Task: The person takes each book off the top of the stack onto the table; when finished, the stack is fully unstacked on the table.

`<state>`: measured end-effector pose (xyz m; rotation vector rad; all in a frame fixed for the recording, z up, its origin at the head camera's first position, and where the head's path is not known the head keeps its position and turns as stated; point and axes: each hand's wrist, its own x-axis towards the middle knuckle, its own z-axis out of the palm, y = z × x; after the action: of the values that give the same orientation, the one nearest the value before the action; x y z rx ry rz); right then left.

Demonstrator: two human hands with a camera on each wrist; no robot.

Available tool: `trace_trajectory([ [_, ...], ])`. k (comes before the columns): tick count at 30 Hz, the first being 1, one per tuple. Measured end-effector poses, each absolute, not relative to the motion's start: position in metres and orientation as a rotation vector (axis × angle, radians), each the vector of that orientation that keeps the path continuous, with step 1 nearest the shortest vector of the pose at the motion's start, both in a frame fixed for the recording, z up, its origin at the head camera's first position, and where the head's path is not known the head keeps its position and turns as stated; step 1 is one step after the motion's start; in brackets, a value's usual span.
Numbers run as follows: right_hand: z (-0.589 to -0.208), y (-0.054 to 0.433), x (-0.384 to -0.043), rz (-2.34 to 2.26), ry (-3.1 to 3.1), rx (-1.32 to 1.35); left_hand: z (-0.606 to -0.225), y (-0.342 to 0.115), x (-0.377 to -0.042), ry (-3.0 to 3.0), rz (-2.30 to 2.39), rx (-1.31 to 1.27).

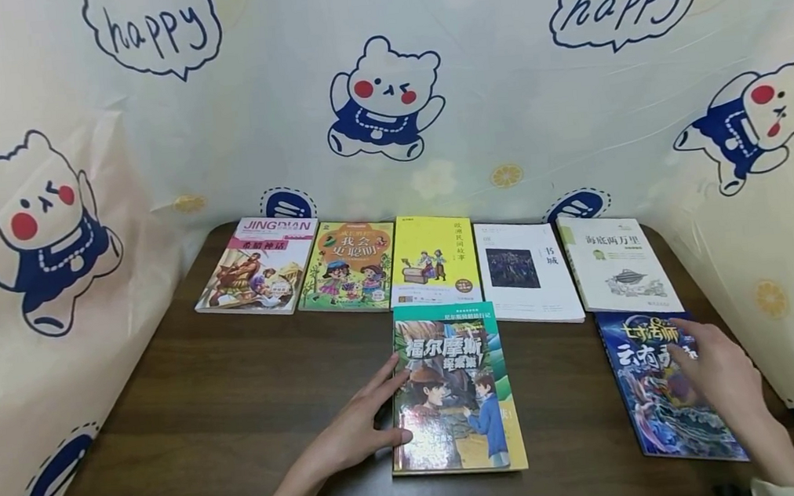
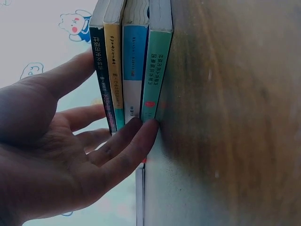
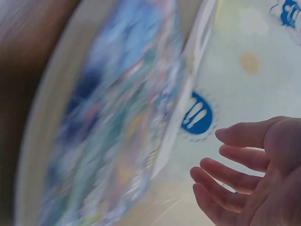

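My left hand is at the left side of a stack of books; the top one shows two cartoon figures. In the left wrist view several spines face the palm. The thumb reaches the top book's edge, and loosely bent fingertips touch the lower spines. Over a blue fantasy-art book at the right hovers my right hand. The right wrist view shows that hand's fingers spread and relaxed, apart from the blurred blue book, with nothing held.
Along the table's back edge lie a pink-topped book, a green-orange one, a yellow one, a white one and a pale green-edged one. Behind the brown table hangs a cartoon-printed cloth.
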<state>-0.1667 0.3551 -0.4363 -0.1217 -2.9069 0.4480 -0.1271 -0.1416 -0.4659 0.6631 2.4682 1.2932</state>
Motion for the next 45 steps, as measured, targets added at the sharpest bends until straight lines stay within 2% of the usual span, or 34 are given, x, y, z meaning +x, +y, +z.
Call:
trace_trajectory([
  [9,-0.423,0.314,-0.160,0.474,-2.889,0.038,-0.467,-0.141,-0.127,2.470,1.281,0.663],
  [22,-0.431,0.257,-0.151,0.714,-2.865,0.279,-0.468,-0.141,-0.127,2.457,1.293,0.654],
  [45,-0.453,0.164,-0.140,1.212,-3.073,0.267,-0.465,-0.142,-0.126,2.467,1.280,0.648],
])
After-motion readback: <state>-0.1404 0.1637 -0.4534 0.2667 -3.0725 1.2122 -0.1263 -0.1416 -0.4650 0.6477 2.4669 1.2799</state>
